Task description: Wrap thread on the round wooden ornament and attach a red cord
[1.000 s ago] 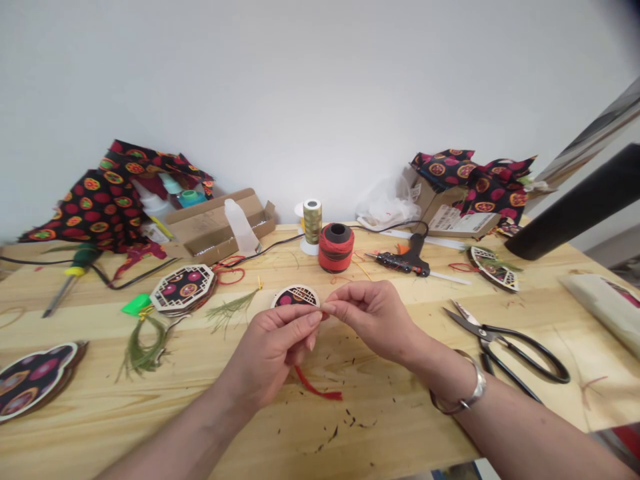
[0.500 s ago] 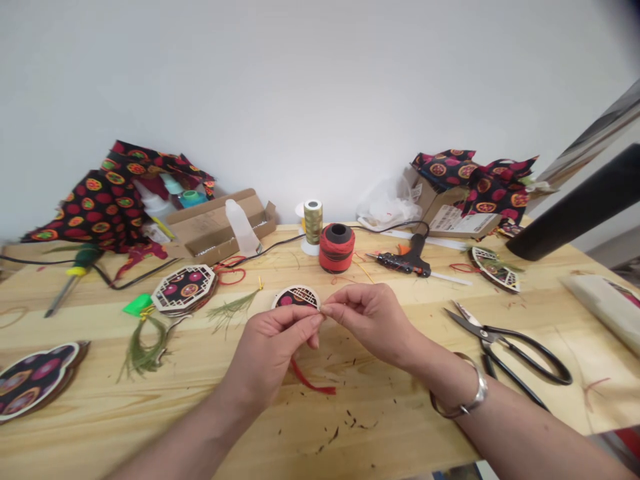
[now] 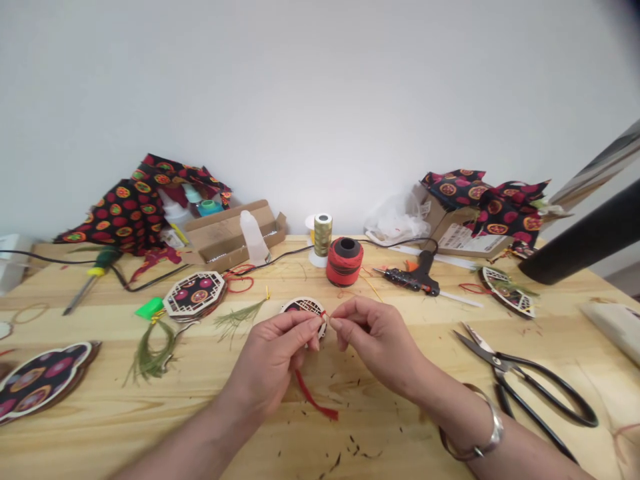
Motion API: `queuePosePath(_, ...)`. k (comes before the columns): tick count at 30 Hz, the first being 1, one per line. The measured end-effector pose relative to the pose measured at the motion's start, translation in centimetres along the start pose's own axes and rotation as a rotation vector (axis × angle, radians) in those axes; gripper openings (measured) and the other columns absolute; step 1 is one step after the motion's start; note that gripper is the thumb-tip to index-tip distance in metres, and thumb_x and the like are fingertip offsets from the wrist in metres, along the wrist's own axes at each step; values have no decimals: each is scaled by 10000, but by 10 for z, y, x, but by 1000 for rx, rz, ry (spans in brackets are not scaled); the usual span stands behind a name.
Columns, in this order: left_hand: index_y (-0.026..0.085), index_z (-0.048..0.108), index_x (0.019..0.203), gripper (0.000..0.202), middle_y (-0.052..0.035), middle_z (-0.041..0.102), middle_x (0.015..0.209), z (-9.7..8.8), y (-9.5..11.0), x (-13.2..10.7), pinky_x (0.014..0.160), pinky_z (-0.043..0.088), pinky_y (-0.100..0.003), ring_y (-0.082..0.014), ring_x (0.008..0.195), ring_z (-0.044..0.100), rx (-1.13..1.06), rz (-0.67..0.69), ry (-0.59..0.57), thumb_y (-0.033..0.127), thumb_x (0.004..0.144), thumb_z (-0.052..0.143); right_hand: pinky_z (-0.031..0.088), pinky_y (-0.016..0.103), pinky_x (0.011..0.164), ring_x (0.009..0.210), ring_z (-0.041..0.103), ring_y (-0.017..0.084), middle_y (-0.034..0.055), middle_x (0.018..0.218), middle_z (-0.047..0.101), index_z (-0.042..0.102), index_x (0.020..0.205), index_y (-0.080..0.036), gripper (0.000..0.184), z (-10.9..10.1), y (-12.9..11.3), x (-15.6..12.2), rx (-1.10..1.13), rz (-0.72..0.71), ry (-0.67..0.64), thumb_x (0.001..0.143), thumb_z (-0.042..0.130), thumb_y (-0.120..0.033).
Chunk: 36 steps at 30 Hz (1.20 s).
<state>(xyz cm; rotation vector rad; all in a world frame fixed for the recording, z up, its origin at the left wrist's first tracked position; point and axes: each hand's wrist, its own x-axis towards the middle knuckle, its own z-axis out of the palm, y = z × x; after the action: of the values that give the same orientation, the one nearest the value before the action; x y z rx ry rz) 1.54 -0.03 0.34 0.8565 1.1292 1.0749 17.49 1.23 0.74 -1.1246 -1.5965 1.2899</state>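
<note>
My left hand (image 3: 280, 347) is closed in a pinch, and a red tassel (image 3: 317, 400) hangs out below its fingers. Just past those fingertips is a small round wooden pendant (image 3: 303, 305) with a lattice front and dark patterned fabric, partly covered by the hand. A bit of red cord (image 3: 323, 313) shows at the pendant's edge. Close beside it, my right hand (image 3: 373, 333) pinches a thin cord between thumb and forefinger. The cord's full path is hidden by the fingers.
Behind the hands stand a red thread spool (image 3: 345, 263) and a green thread cone (image 3: 323, 235). A glue gun (image 3: 413, 275) and black-handled scissors (image 3: 520, 377) lie to the right. Leftward are an octagonal pendant (image 3: 195, 295), a green tassel (image 3: 153, 350) and a screwdriver (image 3: 93, 280).
The camera view has shifted, moving the scene slightly right and down. The hands have drawn a little apart, and red cord now shows between the fingertips.
</note>
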Motion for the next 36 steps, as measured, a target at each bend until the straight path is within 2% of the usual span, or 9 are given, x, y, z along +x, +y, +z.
queuePosePath(3,144,702,662,141,19,562,534,0,0,0,421,206,-203,-50,444,340,4,-19,-14,276,713,704,401,197,508,504,502,83,-28,561,579,603,703,-166,138,0,1,2,-23,-13,51,820,558,-224)
queuePosePath(6,146,711,677,140,17,559,513,0,-1,-1,417,185,-211,-53,436,330,-1,-50,-29,285,689,720,419,204,550,543,522,92,-26,581,588,617,688,-171,148,-2,3,3,-84,-73,102,821,552,-180)
queuePosePath(11,152,708,667,138,24,552,497,0,-2,-1,420,156,-219,-49,425,306,4,-71,-61,288,688,716,431,222,600,622,540,109,-7,657,601,644,689,-172,115,-3,5,4,-226,-269,191,790,609,-128)
queuePosePath(14,158,709,675,135,29,545,491,-1,-2,-2,424,157,-221,-51,426,305,21,-76,-62,291,694,708,448,235,627,671,556,122,18,700,601,655,705,-163,113,-3,5,3,-277,-393,189,797,610,-114)
queuePosePath(17,160,698,657,142,29,545,496,-2,-3,-2,436,164,-227,-56,432,309,62,-69,-110,289,714,690,460,237,627,672,565,121,28,718,610,664,723,-163,131,-3,6,4,-296,-451,161,810,592,-98)
queuePosePath(21,155,648,569,197,25,543,495,-2,-3,-3,458,195,-235,-69,457,348,130,-54,-185,263,733,671,477,228,625,669,585,112,20,731,631,681,736,-179,149,-4,8,6,-254,-461,101,802,593,-78)
queuePosePath(25,164,664,591,184,24,553,495,-2,-3,-4,462,203,-238,-73,462,352,124,-36,-200,264,745,665,486,216,606,642,595,104,10,708,641,699,725,-183,141,-6,11,9,-171,-415,82,762,632,-64)
queuePosePath(30,177,709,681,124,31,556,512,-4,-4,-2,446,181,-229,-60,449,313,50,-18,-147,288,733,685,462,206,572,606,569,98,4,666,637,687,719,-163,104,-6,8,8,-205,-338,110,753,648,-74)
queuePosePath(36,165,715,693,135,27,563,530,-5,-4,0,446,207,-216,-58,466,336,40,28,-83,291,734,687,450,215,581,622,558,100,10,691,625,661,732,-158,92,-6,5,4,-280,-399,107,789,619,-99)
